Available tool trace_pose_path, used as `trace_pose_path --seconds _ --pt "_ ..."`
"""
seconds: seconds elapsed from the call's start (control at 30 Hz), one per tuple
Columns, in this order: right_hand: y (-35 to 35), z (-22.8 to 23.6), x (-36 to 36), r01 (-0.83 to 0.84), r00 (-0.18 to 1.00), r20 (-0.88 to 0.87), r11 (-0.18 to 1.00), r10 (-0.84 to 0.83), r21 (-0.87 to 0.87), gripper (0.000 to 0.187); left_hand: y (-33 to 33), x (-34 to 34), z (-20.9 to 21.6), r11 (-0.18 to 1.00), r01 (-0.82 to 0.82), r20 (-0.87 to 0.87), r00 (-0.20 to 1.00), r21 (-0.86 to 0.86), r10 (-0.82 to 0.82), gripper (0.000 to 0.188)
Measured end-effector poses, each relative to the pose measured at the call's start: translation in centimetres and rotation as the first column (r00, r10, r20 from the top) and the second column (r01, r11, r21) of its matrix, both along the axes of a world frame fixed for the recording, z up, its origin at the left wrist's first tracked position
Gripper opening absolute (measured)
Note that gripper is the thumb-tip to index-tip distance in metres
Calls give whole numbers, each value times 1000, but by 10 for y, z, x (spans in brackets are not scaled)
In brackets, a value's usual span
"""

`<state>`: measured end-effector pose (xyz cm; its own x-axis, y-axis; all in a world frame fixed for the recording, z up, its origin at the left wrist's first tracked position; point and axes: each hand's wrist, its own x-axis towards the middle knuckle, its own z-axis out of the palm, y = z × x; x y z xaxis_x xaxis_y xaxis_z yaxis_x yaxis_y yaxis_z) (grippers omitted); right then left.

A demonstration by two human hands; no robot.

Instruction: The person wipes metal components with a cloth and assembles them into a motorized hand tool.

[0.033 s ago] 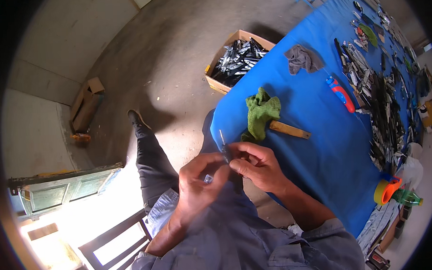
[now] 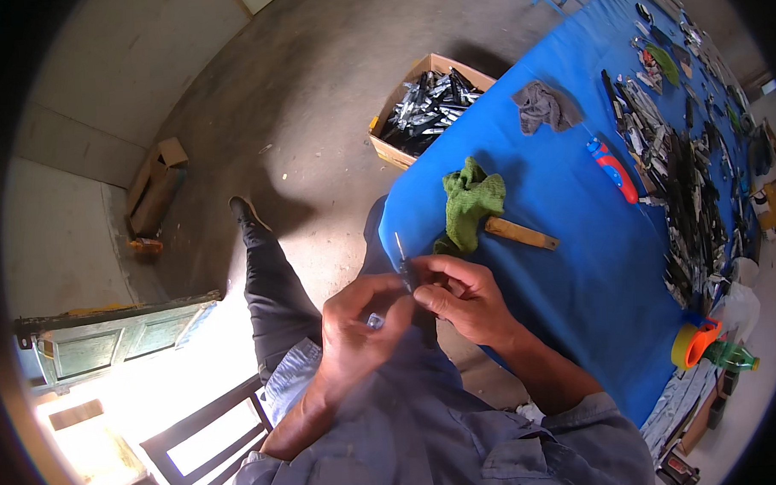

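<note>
My left hand [image 2: 363, 319] and my right hand [image 2: 469, 298] meet over my lap, just off the table's near corner. Between their fingertips they pinch a small dark piece with a thin metal rod [image 2: 405, 274], the rod pointing up and away from me. Its exact kind is too small to tell. A clear, shiny bit [image 2: 374, 321] shows at my left palm; whether it belongs to the same piece I cannot tell. Beyond my right hand, a green cloth [image 2: 465, 207] lies on the blue table cover [image 2: 570, 313], beside a flat wooden handle [image 2: 521, 233].
A red and blue tool [image 2: 613, 171] and a grey cloth [image 2: 544, 107] lie farther along the table. Piles of dark and silver parts [image 2: 690, 193] line its right side, near an orange tape roll [image 2: 697, 343]. A carton of similar parts [image 2: 392, 157] stands on the floor beyond.
</note>
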<state>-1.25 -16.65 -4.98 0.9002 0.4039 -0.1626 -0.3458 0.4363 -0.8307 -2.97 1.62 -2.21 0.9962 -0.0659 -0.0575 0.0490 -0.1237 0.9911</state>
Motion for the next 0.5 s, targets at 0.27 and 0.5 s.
trace_pose_path --seconds 0.27,0.5 --pt "1 -6 -2 1 1000 31 999 0 -33 37 -1 0 7 995 6 -39 999 97 -2 15" --pt "-2 0 -1 -13 1000 8 999 13 -44 36 3 -1 1 994 -32 -169 985 -101 15 17"
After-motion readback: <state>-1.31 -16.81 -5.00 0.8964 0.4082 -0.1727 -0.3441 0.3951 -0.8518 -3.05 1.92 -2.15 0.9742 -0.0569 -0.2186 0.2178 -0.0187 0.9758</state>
